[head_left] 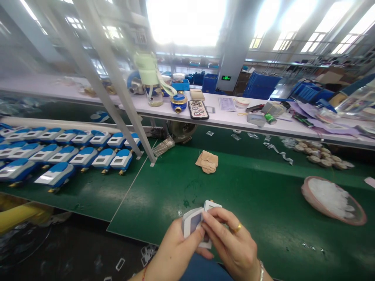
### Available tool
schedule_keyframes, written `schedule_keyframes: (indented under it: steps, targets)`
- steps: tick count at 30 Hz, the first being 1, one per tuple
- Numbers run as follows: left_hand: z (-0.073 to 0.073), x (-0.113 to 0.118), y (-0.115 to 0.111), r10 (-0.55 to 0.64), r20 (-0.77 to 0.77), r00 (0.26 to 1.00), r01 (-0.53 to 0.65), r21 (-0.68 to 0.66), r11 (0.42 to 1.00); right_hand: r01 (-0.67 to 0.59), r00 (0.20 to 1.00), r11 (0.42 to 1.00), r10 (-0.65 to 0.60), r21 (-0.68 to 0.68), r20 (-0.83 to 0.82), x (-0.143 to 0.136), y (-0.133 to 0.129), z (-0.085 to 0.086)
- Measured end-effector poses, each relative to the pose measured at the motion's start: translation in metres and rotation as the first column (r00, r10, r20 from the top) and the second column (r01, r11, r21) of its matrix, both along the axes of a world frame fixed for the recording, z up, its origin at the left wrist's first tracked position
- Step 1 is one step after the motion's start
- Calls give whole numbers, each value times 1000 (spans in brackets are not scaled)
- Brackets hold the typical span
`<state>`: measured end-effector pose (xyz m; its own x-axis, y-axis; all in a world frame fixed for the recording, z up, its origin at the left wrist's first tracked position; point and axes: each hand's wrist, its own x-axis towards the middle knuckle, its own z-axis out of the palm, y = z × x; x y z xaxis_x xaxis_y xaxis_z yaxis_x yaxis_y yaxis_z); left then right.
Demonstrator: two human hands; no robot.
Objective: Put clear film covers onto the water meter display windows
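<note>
Both hands meet at the near edge of the green workbench point(164, 191). My left hand point(174, 248) is closed around a white plastic meter cover point(187, 224) with a grey window, its thumb lying across the front. My right hand point(234, 238), with a ring on one finger, pinches at the cover's right edge. A second white piece point(212, 204) shows just above the right fingers; whether it is joined to the cover is hidden. Beyond the hands lies a folded tan cloth point(207, 161).
Rows of blue-and-white meters point(83, 157) stand at left. A pinkish bowl point(306, 191) of translucent pieces sits at right. Across the back runs a shelf point(164, 111) with a phone point(198, 109), a green-lidded bottle point(149, 78) and a brass-and-blue meter body point(178, 102). Metal posts point(117, 78) rise at left.
</note>
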<state>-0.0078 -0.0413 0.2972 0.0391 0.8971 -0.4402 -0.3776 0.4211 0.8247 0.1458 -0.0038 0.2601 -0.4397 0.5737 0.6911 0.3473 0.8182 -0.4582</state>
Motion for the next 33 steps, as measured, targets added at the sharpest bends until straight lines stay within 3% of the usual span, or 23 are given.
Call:
schedule_keyframes:
  steps: [11,18,26,33]
  targets:
    - [9,-10,-5,-80,-52,995,82,33,996,93,996,982,-92,166,-11,-4,-7,2]
    - [6,-13,-6,-79,-48,996,80,27,996,35,999,987,-34,157,-9,-6,-5,3]
    - [4,-15,-6,-106,-49,993,108,25,994,52,999,986,-53,160,4,-7,-4,3]
    - [7,-16,-1,-149,-57,987,153,74,985,124,987,992,-119,39,-103,-15,-6,1]
